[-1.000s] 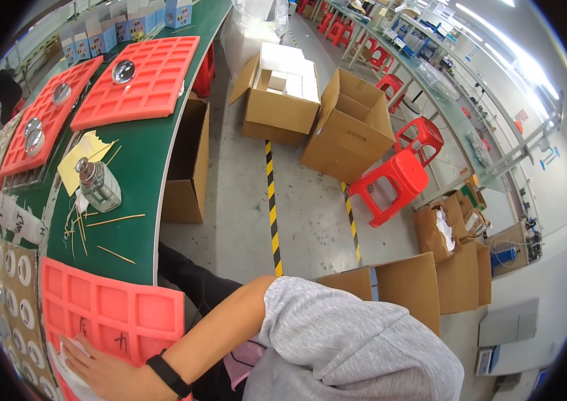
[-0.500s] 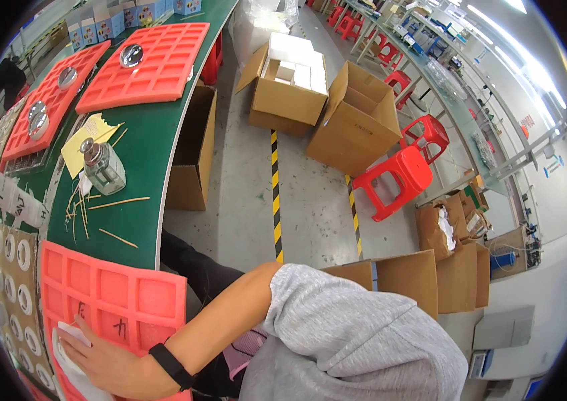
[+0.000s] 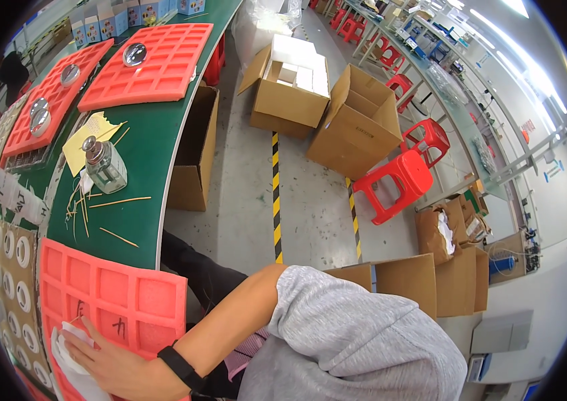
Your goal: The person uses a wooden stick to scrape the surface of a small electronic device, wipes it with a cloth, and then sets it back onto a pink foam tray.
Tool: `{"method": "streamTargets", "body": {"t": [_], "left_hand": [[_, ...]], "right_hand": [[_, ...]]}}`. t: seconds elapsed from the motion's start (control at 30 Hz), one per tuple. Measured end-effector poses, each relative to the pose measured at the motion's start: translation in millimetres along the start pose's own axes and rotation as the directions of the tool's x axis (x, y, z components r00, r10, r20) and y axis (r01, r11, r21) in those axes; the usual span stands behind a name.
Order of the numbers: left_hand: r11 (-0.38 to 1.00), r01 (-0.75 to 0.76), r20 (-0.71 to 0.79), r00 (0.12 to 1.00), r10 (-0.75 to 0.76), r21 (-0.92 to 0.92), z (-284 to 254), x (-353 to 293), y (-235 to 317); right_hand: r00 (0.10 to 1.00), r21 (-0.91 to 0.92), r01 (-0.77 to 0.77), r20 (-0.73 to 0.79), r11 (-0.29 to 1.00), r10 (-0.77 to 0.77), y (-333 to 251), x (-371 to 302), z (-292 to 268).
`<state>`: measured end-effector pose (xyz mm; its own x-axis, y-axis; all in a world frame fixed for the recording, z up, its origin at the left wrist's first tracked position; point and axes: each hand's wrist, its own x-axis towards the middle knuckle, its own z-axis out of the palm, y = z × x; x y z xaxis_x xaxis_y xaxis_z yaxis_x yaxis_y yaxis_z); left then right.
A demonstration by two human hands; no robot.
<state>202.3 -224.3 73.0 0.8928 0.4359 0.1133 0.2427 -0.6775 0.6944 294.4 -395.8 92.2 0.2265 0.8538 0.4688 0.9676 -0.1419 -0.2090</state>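
Reaching in from the lower right, my right hand (image 3: 119, 367) has its fingers closed around a white wiping cloth (image 3: 69, 361). A thin stick-like tip shows by the fingertips, too small to name surely. Beneath the hand lies a pink foam tray (image 3: 113, 287) with square pockets and handwritten marks. Part of the tray is covered by my hand and the cloth. Beside it, at the left, is a brown sheet of round white rings (image 3: 21, 250). My left hand is not visible.
On the green table (image 3: 123, 224) stand a glass pump bottle (image 3: 106, 167) by yellow paper (image 3: 79, 147) and loose wooden sticks (image 3: 119, 202). Farther off, foam trays (image 3: 146, 67) carry clear lens-like domes (image 3: 135, 55). Cardboard boxes (image 3: 357, 127) and red stools (image 3: 400, 184) occupy the floor.
My right hand and the cloth have shifted very slightly on the tray. The view has moved a little; the other things stay in place.
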Motion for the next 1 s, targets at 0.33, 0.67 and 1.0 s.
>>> {"method": "streamTargets", "body": {"t": [0.33, 0.67, 1.0], "left_hand": [[0.887, -0.221, 0.057, 0.975, 0.217, 0.405, 18.5, -9.3, 24.5], [0.592, -0.437, -0.02, 0.793, 0.609, 0.677, 49.5, -3.1, -76.2], [0.928, -0.014, -0.066, 0.997, 0.042, 0.372, 28.5, -25.5, -6.7]], "right_hand": [[0.996, -0.001, 0.018, 0.089, 1.0, -0.018, 18.6, -12.5, -33.5], [1.0, 0.007, 0.03, -0.003, 1.0, -0.03, 28.2, -32.2, -62.8], [0.991, 0.052, -0.055, 0.121, 0.997, 0.049, 6.4, 46.5, 53.6]]}}
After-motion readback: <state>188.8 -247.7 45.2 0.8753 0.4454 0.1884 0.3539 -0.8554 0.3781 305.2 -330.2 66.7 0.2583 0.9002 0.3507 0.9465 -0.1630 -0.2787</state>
